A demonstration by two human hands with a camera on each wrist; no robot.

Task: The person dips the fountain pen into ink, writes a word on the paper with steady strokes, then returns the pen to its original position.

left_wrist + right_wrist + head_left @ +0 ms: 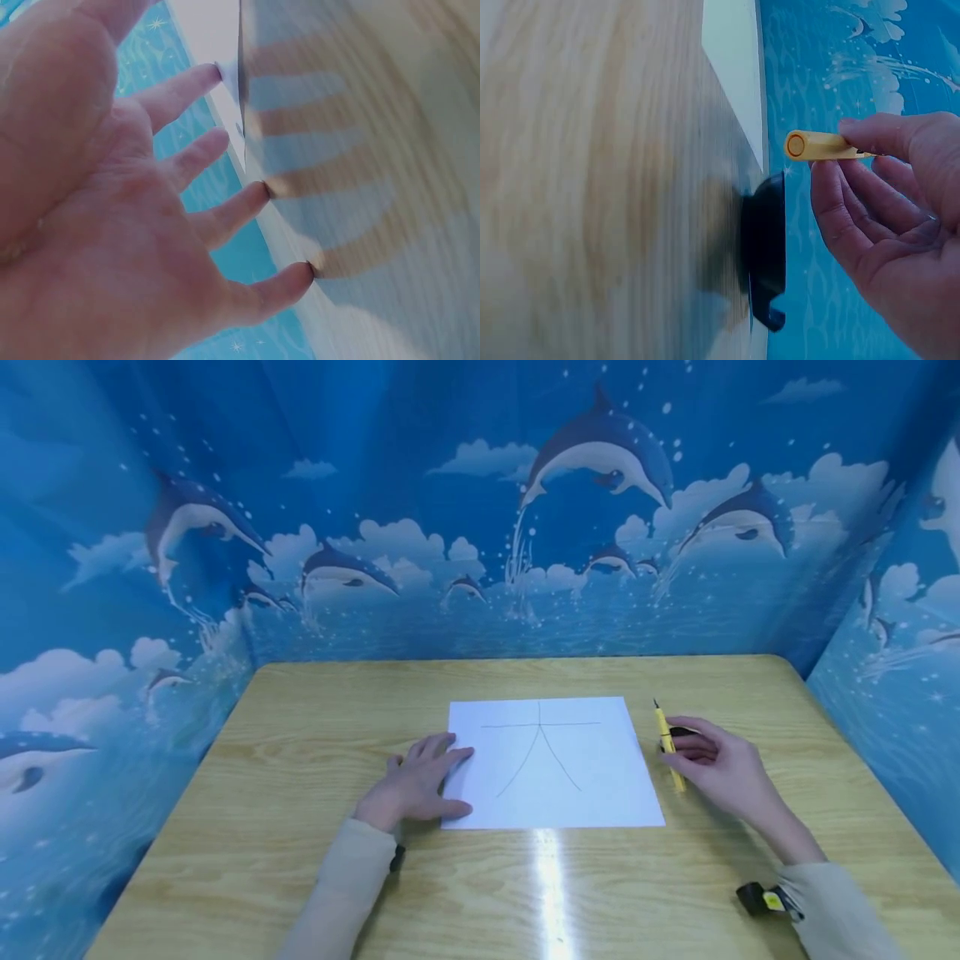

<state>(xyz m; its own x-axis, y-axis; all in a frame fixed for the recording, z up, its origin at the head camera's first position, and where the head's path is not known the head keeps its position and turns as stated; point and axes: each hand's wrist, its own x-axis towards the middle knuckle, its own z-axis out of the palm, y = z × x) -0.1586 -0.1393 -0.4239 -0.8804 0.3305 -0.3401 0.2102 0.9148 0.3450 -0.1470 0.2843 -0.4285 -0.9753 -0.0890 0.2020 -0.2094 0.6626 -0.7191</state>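
A white sheet of paper (607, 777) lies on the table, with thin dark lines on it: a horizontal stroke, a short upright one and two curved ones spreading downward. My left hand (420, 781) rests at its left edge, fingers spread, thumb and fingertips over the paper. In the left wrist view that hand (150, 202) has its fingertips right at the tabletop. Right of the sheet, my right hand (723, 768) pinches a slim yellow pen (669, 747) between thumb and fingers, its dark tip pointing away from me. The right wrist view shows the pen's blunt end (796, 145).
A small black rounded object (769, 240) with a hooked end sits on the table by my right hand, partly hidden behind the fingers in the head view. The wooden table (337, 710) is enclosed by a blue dolphin-printed curtain (420, 610) at the back and sides.
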